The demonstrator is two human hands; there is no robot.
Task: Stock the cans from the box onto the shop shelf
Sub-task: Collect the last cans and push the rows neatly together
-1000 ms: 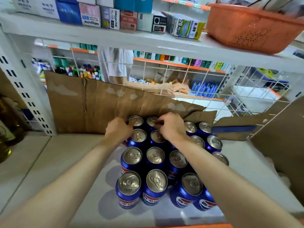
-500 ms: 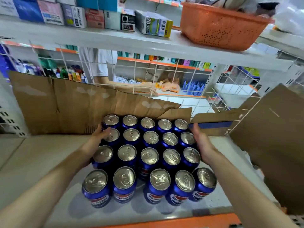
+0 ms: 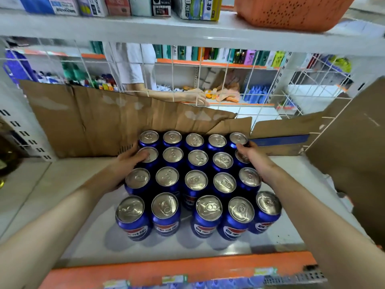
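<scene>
Blue aluminium cans (image 3: 195,180) are seen standing upright in a tight block of four rows on the pale shop shelf (image 3: 68,182), with their silver tops facing the camera. The block is bracketed by both hands. The left hand (image 3: 127,161) is laid against the left flank of the block, its fingers lying over the rim of a second-row can. The right hand (image 3: 251,155) is set against the right flank near the back, its fingers reaching toward the corner can. Neither hand appears to be clamped around a single can; both look spread against the sides, though the fingertips are partly hidden behind the cans.

Flattened cardboard (image 3: 100,124) is propped behind the block, against the wire grid. An orange basket (image 3: 291,13) is seen on the shelf above.

The cans are judged to be full, so each is probably heavy for its size and stiff in the wall. Their painted sides are likely smooth and may slip under a light touch. A dented wall or a toppled front row is the main risk. A single can is best taken round its middle. The whole block is best squeezed low on its outer flanks, so that the rows slide together without tipping.
</scene>
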